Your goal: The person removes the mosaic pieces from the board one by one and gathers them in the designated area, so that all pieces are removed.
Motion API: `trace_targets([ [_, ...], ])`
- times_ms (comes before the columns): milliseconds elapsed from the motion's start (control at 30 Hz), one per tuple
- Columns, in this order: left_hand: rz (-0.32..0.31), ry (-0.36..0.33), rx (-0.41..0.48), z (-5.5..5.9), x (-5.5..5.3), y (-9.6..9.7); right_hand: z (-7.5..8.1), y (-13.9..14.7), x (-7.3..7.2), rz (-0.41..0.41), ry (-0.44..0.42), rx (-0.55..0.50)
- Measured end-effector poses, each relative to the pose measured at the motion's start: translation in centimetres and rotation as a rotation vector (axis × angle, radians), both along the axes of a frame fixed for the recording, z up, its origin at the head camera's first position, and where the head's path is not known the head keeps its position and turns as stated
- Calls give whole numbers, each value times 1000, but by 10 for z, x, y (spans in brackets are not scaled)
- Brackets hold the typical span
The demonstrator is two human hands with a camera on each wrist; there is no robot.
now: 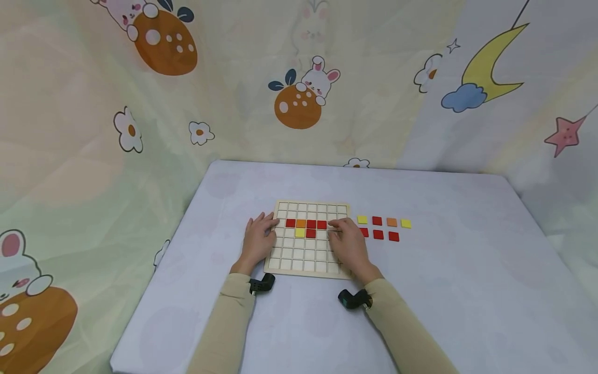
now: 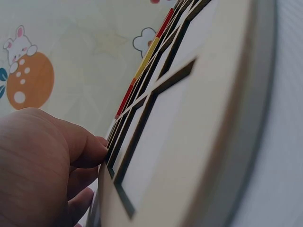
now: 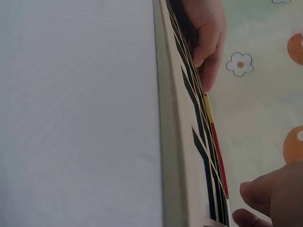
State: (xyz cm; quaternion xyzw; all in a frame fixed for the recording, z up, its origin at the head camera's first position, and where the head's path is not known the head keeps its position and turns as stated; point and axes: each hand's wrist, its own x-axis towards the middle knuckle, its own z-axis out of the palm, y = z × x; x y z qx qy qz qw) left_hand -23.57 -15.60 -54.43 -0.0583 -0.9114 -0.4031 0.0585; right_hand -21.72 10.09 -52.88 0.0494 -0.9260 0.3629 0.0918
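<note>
A pale wooden grid board lies on the table, with red, orange and yellow square tiles in some of its cells. The upper tile row has a red tile at its left end, then an orange tile and two more reds. Below them sit a yellow tile and a red tile. My left hand rests at the board's left edge, fingertips on the rim. Over the board's right side is my right hand, its fingertips beside the row's right end; no tile shows between thumb and finger.
Right of the board, several loose tiles lie in two rows, among them a yellow tile, an orange tile and a red tile. The white-covered table meets a patterned cloth backdrop behind. Each wrist wears a black camera.
</note>
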Motion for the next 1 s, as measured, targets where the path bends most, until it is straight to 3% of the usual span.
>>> trace_targets([
  [267,-4,-3,-7,1,0,0,7,-7,-7,-5,-84,98],
  [600,-4,11,-15,-2,-1,0,5,-10,-18,5,-69,170],
  [1000,4,17,-9,-1,1,1,4,-13,-20,-5,-87,189],
])
